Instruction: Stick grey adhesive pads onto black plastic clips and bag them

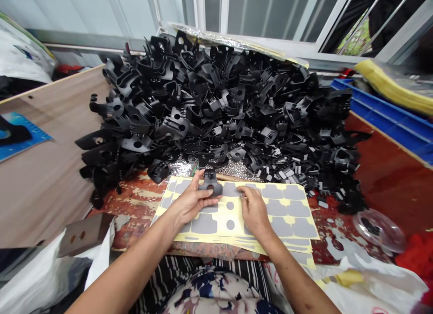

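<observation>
Between the thumb and fingers of my left hand [193, 200] is a black plastic part [210, 183] with a round hole, held just above a stack of yellow sheets [233, 230]. Grey stickers [279, 224] in rows cover much of the top sheet, and bare yellow shows where some are gone. My right hand [253, 208] is over the sheet's middle, its thumb and index finger pinched near a grey sticker [231, 189]. A tiny dark thing may be at those fingertips, too small to name.
A large heap of black plastic parts [203, 93] fills the table's back. Small metal pins [238, 166] lie before it. At right are a blue crate [389, 120] and a clear plastic bowl [380, 230]; a brown box [86, 235] is at left.
</observation>
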Demonstrator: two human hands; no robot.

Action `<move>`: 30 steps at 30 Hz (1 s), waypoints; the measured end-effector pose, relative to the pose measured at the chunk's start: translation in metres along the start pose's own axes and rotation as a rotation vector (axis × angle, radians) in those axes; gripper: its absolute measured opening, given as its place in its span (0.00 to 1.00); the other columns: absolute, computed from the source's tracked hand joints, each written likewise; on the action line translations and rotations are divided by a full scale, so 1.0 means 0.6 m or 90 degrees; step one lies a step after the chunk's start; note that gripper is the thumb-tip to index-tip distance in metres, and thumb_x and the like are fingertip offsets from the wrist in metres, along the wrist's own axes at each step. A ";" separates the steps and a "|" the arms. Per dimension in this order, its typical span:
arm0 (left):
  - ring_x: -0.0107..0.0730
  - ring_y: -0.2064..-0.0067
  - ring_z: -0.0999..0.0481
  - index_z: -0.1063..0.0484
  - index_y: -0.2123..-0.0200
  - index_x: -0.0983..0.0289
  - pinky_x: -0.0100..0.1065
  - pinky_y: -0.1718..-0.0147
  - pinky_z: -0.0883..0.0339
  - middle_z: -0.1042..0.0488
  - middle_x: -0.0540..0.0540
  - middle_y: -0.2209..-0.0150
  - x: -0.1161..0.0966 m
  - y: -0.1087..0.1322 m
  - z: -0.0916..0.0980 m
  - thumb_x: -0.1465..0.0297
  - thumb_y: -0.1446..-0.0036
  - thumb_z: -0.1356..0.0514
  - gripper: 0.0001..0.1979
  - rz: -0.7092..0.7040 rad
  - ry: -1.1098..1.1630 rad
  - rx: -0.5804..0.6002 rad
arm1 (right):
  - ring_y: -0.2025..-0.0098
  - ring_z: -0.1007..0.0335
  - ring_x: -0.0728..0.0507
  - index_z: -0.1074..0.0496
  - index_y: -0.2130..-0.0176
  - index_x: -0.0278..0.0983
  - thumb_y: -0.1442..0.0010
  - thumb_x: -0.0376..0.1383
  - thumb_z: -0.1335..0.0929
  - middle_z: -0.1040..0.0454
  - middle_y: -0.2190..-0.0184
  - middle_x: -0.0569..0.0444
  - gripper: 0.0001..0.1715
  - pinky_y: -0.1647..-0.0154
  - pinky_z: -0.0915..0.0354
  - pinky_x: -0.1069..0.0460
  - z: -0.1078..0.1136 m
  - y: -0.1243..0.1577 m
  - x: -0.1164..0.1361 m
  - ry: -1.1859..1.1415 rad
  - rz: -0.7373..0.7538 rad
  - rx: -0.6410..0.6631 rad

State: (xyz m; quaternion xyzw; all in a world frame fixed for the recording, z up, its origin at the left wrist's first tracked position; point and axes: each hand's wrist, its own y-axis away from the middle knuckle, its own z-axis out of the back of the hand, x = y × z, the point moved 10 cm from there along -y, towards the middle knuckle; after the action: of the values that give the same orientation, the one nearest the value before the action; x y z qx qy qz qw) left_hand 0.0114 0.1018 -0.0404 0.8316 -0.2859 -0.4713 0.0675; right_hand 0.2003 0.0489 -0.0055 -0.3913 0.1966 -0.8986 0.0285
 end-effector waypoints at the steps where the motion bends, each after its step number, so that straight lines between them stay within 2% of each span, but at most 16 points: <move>1: 0.45 0.59 0.13 0.45 0.35 0.51 0.36 0.61 0.18 0.21 0.57 0.54 0.003 -0.004 0.000 0.82 0.49 0.29 0.45 0.000 0.011 0.012 | 0.50 0.28 0.35 0.25 0.52 0.39 0.37 0.27 0.39 0.20 0.54 0.45 0.20 0.47 0.30 0.38 -0.004 0.001 0.000 0.000 -0.005 0.003; 3: 0.45 0.58 0.14 0.40 0.38 0.53 0.37 0.60 0.19 0.21 0.56 0.54 0.007 -0.011 0.004 0.80 0.49 0.28 0.40 -0.013 0.039 0.028 | 0.50 0.28 0.35 0.24 0.53 0.39 0.36 0.30 0.39 0.20 0.55 0.46 0.18 0.48 0.31 0.39 -0.006 0.002 -0.011 -0.035 -0.053 0.012; 5: 0.44 0.59 0.14 0.37 0.42 0.55 0.35 0.63 0.20 0.21 0.56 0.56 0.010 -0.017 0.014 0.78 0.51 0.26 0.37 -0.030 0.061 0.013 | 0.53 0.26 0.37 0.24 0.53 0.39 0.34 0.34 0.38 0.21 0.55 0.47 0.16 0.50 0.30 0.41 -0.006 0.003 -0.031 -0.111 -0.125 0.052; 7: 0.43 0.61 0.15 0.36 0.44 0.57 0.32 0.69 0.23 0.21 0.55 0.59 0.011 -0.022 0.023 0.77 0.53 0.24 0.36 -0.043 0.065 -0.002 | 0.54 0.25 0.38 0.23 0.54 0.39 0.31 0.39 0.37 0.20 0.55 0.47 0.15 0.49 0.31 0.42 -0.013 0.004 -0.040 -0.217 -0.170 0.158; 10: 0.44 0.63 0.16 0.34 0.43 0.57 0.30 0.72 0.26 0.22 0.55 0.61 0.007 -0.024 0.026 0.75 0.53 0.24 0.36 -0.063 0.061 -0.004 | 0.51 0.23 0.38 0.23 0.56 0.39 0.31 0.43 0.33 0.18 0.56 0.48 0.13 0.46 0.33 0.43 -0.022 0.018 -0.012 -0.383 -0.150 0.380; 11: 0.43 0.62 0.16 0.34 0.42 0.56 0.31 0.71 0.26 0.22 0.54 0.61 0.003 -0.023 0.026 0.75 0.53 0.24 0.37 -0.072 0.062 -0.008 | 0.50 0.23 0.38 0.24 0.55 0.39 0.33 0.44 0.31 0.18 0.57 0.48 0.12 0.45 0.33 0.43 -0.018 0.022 0.001 -0.427 -0.131 0.419; 12: 0.42 0.62 0.17 0.35 0.41 0.55 0.31 0.71 0.26 0.23 0.54 0.60 0.001 -0.021 0.025 0.76 0.53 0.24 0.38 -0.079 0.064 -0.013 | 0.50 0.23 0.38 0.24 0.54 0.39 0.35 0.43 0.29 0.18 0.57 0.49 0.12 0.45 0.33 0.43 -0.010 0.021 0.010 -0.460 -0.114 0.422; 13: 0.40 0.62 0.18 0.35 0.39 0.54 0.32 0.70 0.26 0.23 0.53 0.60 -0.001 -0.018 0.023 0.76 0.52 0.25 0.39 -0.082 0.066 -0.019 | 0.51 0.24 0.39 0.25 0.54 0.40 0.37 0.42 0.27 0.19 0.58 0.50 0.12 0.46 0.33 0.44 0.000 0.015 0.015 -0.480 -0.104 0.385; 15: 0.37 0.62 0.20 0.35 0.38 0.53 0.34 0.67 0.24 0.23 0.54 0.58 -0.001 -0.008 0.012 0.76 0.51 0.26 0.39 -0.076 0.077 -0.016 | 0.54 0.24 0.41 0.26 0.56 0.42 0.41 0.38 0.24 0.21 0.62 0.54 0.13 0.48 0.32 0.46 0.024 0.001 0.011 -0.477 -0.105 0.238; 17: 0.35 0.62 0.21 0.33 0.39 0.53 0.37 0.64 0.23 0.23 0.56 0.56 0.005 0.007 -0.008 0.71 0.46 0.27 0.33 -0.052 0.105 0.012 | 0.59 0.25 0.44 0.27 0.57 0.43 0.42 0.34 0.24 0.24 0.65 0.57 0.14 0.51 0.31 0.48 0.040 -0.004 0.005 -0.440 -0.120 0.100; 18: 0.35 0.63 0.22 0.32 0.39 0.54 0.38 0.63 0.23 0.23 0.56 0.56 0.010 0.014 -0.020 0.67 0.43 0.29 0.30 -0.037 0.123 0.031 | 0.60 0.26 0.45 0.27 0.56 0.43 0.42 0.33 0.25 0.24 0.65 0.57 0.14 0.52 0.31 0.49 0.042 -0.003 0.006 -0.422 -0.123 0.056; 22: 0.35 0.62 0.23 0.29 0.43 0.57 0.35 0.66 0.26 0.24 0.57 0.55 0.027 0.037 -0.059 0.58 0.38 0.33 0.22 0.000 0.183 0.078 | 0.59 0.27 0.45 0.26 0.55 0.43 0.41 0.33 0.26 0.24 0.64 0.56 0.13 0.51 0.31 0.48 0.028 -0.001 0.022 -0.377 -0.110 0.014; 24: 0.39 0.61 0.23 0.28 0.45 0.58 0.38 0.65 0.25 0.25 0.59 0.53 0.031 0.041 -0.073 0.57 0.38 0.34 0.22 0.001 0.198 0.099 | 0.59 0.27 0.44 0.26 0.56 0.42 0.40 0.33 0.26 0.24 0.64 0.55 0.12 0.52 0.31 0.47 0.022 0.000 0.025 -0.361 -0.109 0.006; 27: 0.42 0.61 0.23 0.29 0.45 0.58 0.44 0.64 0.23 0.26 0.60 0.52 0.035 0.042 -0.083 0.55 0.37 0.36 0.21 0.008 0.205 0.124 | 0.59 0.26 0.43 0.26 0.57 0.41 0.40 0.35 0.27 0.24 0.64 0.55 0.10 0.53 0.31 0.47 0.014 0.002 0.025 -0.345 -0.109 -0.005; 30: 0.38 0.63 0.25 0.29 0.46 0.58 0.45 0.64 0.23 0.26 0.59 0.53 0.038 0.043 -0.083 0.56 0.36 0.37 0.20 0.016 0.215 0.118 | 0.58 0.27 0.43 0.26 0.57 0.41 0.39 0.35 0.27 0.24 0.63 0.54 0.09 0.53 0.31 0.47 0.008 0.005 0.025 -0.332 -0.107 -0.006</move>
State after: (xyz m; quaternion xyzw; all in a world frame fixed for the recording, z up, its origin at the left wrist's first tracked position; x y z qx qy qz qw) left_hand 0.0505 0.0604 -0.0205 0.8977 -0.3235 -0.2961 0.0435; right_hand 0.1930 0.0416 0.0065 -0.6242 0.1541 -0.7659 0.0017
